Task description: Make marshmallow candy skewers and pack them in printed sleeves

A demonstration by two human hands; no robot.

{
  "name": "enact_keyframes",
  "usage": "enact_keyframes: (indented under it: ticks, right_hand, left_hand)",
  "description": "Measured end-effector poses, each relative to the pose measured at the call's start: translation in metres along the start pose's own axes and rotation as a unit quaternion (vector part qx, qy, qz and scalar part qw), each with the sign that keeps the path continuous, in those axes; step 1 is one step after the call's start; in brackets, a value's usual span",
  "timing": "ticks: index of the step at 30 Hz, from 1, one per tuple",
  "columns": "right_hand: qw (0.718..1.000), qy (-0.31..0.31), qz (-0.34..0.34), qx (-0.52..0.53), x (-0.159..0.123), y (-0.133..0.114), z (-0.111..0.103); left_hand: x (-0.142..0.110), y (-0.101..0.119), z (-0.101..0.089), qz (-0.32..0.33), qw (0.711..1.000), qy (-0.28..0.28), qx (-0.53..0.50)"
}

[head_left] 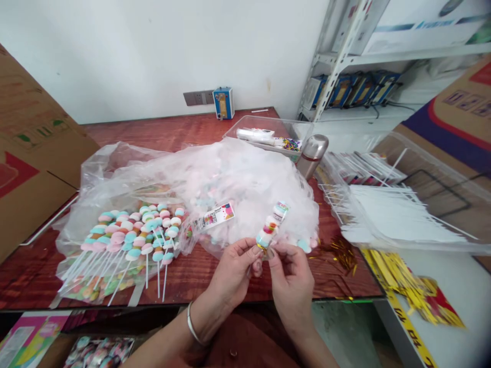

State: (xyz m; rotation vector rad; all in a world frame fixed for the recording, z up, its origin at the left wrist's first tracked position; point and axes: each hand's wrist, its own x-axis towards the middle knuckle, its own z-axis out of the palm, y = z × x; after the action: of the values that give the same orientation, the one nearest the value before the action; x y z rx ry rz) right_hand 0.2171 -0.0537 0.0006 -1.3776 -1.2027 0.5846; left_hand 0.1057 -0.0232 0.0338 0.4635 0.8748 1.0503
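Note:
Near the table's front edge, a wrapped marshmallow lollipop [270, 228] stands tilted between my two hands, in a clear printed wrapper with a gold tie at its base. My left hand [237, 268] is closed on the wrapper's lower end. My right hand [293, 278] pinches the same spot from the right with thumb and fingers. The stick is hidden by the fingers. Just behind lies a flat printed wrapper [215, 217]. To the left, several unwrapped marshmallow lollipops [134, 232] rest in a heap on clear plastic, white sticks toward me.
A large clear bag of marshmallows [245, 174] fills the table's middle. At right stand a steel flask [312, 156], a clear bin of white sticks [402, 214], gold ties [343, 254] and yellow ties [395, 273]. Cardboard boxes [42, 117] flank the table.

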Motion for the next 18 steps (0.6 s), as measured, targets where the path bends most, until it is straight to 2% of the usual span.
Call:
enact_keyframes:
  ticks: [3,6,9,13,15,16,18]
  right_hand:
    - [0.992,-0.071,0.085,0.066,0.007,-0.003,-0.003]
    - [0.978,-0.140,0.121,0.094,0.013,-0.006,-0.007]
    - [0.982,-0.158,0.092,0.051,0.015,-0.010,-0.009]
    - [0.989,-0.137,0.029,-0.046,0.013,-0.011,-0.010]
    - [0.989,-0.136,0.034,-0.040,0.013,-0.010,-0.010]
    - [0.989,-0.138,0.047,-0.020,0.013,-0.009,-0.010]
    - [0.985,-0.142,0.088,0.043,0.011,-0.006,-0.009]
  left_hand:
    - [0.001,0.000,0.000,-0.008,1.000,-0.004,-0.029]
    - [0.001,-0.002,-0.003,0.019,1.000,-0.019,-0.001]
    - [0.002,-0.007,-0.006,0.055,0.997,-0.030,0.049]
    - [0.003,-0.010,-0.011,0.095,0.985,-0.046,0.137]
    - [0.002,-0.009,-0.015,0.123,0.965,-0.055,0.224]
    - [0.002,-0.007,-0.017,0.148,0.946,-0.057,0.281]
    - [0.000,-0.005,-0.021,0.228,0.884,-0.058,0.405]
